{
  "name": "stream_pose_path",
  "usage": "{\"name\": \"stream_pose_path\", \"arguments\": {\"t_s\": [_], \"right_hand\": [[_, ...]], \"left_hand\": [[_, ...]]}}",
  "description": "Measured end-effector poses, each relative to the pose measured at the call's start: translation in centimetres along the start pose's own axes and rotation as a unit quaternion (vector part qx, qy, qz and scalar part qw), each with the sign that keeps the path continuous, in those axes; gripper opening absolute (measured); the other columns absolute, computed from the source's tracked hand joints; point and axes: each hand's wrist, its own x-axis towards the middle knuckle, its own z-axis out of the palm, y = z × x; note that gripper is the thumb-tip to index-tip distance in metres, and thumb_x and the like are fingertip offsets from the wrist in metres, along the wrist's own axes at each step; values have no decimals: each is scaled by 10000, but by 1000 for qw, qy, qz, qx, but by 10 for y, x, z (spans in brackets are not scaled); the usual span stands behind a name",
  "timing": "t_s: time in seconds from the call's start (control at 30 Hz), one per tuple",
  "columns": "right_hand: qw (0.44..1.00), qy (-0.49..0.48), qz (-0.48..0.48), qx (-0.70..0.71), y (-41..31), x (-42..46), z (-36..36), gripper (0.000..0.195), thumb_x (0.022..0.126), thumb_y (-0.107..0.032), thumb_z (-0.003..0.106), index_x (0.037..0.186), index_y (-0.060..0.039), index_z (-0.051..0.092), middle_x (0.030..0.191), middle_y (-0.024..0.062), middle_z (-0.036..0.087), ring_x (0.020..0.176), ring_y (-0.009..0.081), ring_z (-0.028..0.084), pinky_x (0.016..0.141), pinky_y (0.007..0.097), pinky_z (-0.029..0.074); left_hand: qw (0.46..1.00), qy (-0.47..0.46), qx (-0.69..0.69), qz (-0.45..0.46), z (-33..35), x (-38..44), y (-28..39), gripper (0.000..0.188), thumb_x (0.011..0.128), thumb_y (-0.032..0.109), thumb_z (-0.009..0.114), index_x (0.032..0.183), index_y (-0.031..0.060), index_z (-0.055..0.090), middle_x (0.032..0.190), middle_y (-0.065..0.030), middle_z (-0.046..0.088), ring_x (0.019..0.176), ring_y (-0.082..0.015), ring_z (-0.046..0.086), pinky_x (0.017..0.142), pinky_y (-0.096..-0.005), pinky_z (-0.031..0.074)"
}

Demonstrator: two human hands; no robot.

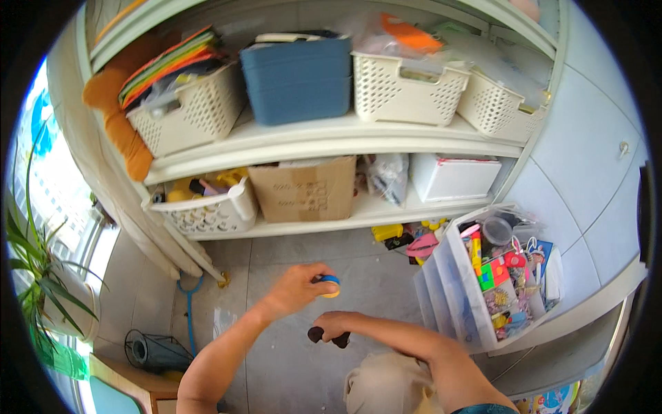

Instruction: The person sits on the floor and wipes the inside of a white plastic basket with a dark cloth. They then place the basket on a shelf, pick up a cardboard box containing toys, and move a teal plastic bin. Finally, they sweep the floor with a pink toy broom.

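Observation:
My left hand [299, 285] is stretched out over the grey tiled floor [289, 357]. Between its thumb and fingers is a small round object [329, 286], blue on top and yellow below; its exact kind is unclear. Lower and to the right, my right hand [333, 325] is closed around a dark brown item [340, 340] that looks soft. Part of that item pokes out on each side of the fist, and the rest is hidden by the fingers. Both hands are in the air, apart from each other.
A white shelf unit [331, 129] holds perforated baskets [411, 88], a blue bin [297, 80] and a cardboard box [305, 191]. To the right stands an open plastic drawer unit [455, 295] full of small toys. A pink item [422, 245] lies beside it. At left are a potted plant [46, 290] and a curtain [111, 171].

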Motion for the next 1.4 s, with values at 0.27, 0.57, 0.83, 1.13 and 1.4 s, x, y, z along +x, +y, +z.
{"name": "stream_pose_path", "arguments": {"t_s": [0.27,0.57,0.83,1.13,1.4], "right_hand": [[995,27,12,95,52,-55,-6,359,731,-245,711,1019,-40,644,934,141,677,869,280,643,760,425,502],[989,25,8,147,66,-87,7,481,789,-368,717,1126,-35,640,972,135,686,903,252,643,806,389,506],[981,68,5,182,44,-103,7,440,765,-334,726,1059,-23,624,920,127,682,844,238,643,737,375,507],[971,110,145,152,54,-113,20,515,783,-354,700,1106,34,602,1078,217,659,963,329,641,822,400,505],[881,96,90,455,55,-93,26,373,959,-239,606,1254,-12,593,1042,58,663,947,163,611,843,318,494]], "left_hand": [[787,194,505,296,49,141,59,194,745,3,638,938,-14,624,943,-128,502,841,-282,596,648,-350,577],[781,276,550,113,95,194,10,194,760,17,607,942,-41,638,1044,-139,506,883,-274,604,637,-324,588],[782,303,526,142,87,148,16,234,747,20,627,977,-22,630,983,-134,514,878,-238,589,635,-297,556],[957,229,163,-68,147,1,-180,140,849,87,608,960,36,676,908,-170,644,828,-371,617,732,-453,515],[981,104,11,-162,165,-35,-216,186,915,126,587,1003,-10,680,933,-214,685,876,-387,643,800,-431,502]]}}
